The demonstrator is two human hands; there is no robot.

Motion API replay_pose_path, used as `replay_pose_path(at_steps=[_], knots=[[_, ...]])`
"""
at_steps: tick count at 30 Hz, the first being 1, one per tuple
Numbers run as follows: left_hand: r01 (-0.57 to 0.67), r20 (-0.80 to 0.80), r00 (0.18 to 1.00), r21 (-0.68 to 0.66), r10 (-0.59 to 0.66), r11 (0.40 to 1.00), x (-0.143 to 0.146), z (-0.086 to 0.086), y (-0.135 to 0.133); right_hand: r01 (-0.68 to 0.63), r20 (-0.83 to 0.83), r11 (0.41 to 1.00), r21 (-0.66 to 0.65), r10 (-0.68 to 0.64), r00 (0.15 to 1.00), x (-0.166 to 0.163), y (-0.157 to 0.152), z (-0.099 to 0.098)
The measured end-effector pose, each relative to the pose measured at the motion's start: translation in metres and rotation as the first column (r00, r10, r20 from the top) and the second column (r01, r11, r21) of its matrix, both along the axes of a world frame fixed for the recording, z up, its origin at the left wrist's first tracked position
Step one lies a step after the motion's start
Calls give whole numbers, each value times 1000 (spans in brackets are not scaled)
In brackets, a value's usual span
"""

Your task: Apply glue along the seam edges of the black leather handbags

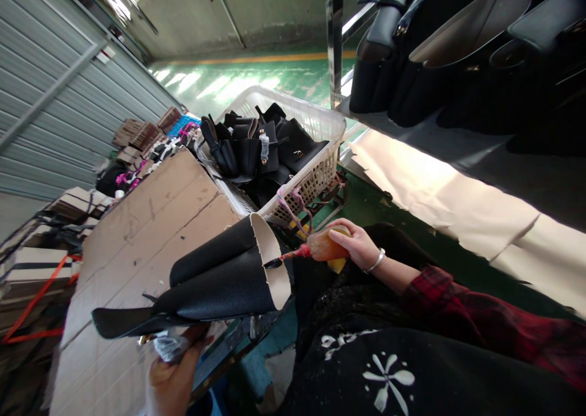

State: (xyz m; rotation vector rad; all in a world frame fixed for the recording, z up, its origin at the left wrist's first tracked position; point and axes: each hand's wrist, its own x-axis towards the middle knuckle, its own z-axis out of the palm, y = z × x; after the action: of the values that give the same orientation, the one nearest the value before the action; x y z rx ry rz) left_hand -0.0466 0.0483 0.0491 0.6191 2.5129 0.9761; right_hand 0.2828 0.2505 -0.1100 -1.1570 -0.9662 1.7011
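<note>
1 cam, head-worn POV
faces fwd + down, p close to L hand [176, 370] & R hand [359, 245], wall [284, 13] in bg

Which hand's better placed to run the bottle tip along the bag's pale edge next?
Right, I'd say: the right hand grips the orange bottle, its nozzle pointing at the pale edge. The left hand, beneath the black bag, seems to steady it; its grip is partly hidden.
</note>
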Motion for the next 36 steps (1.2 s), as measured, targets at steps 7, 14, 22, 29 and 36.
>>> replay_pose_path(at_steps=[7, 14, 22, 29, 36], knots=[[-11, 14, 1000, -24, 11, 1000, 5, 4, 1, 57, 3, 997, -42, -57, 998, -4, -1, -3], [-23, 20, 1000, 59, 21, 998, 13, 2, 4, -11, 35, 1000, 6, 11, 999, 2, -2, 1], [-33, 21, 999, 73, 31, 997, 12, 1, 4, -46, 57, 998, 42, 44, 997, 4, -5, 2], [-30, 38, 999, 92, 26, 995, 11, 0, 2, -36, 26, 999, 31, 35, 999, 0, -2, -1], [1, -40, 999, 79, 2, 997, 16, -4, -3, -65, 172, 993, 101, 47, 984, 7, -9, -6]])
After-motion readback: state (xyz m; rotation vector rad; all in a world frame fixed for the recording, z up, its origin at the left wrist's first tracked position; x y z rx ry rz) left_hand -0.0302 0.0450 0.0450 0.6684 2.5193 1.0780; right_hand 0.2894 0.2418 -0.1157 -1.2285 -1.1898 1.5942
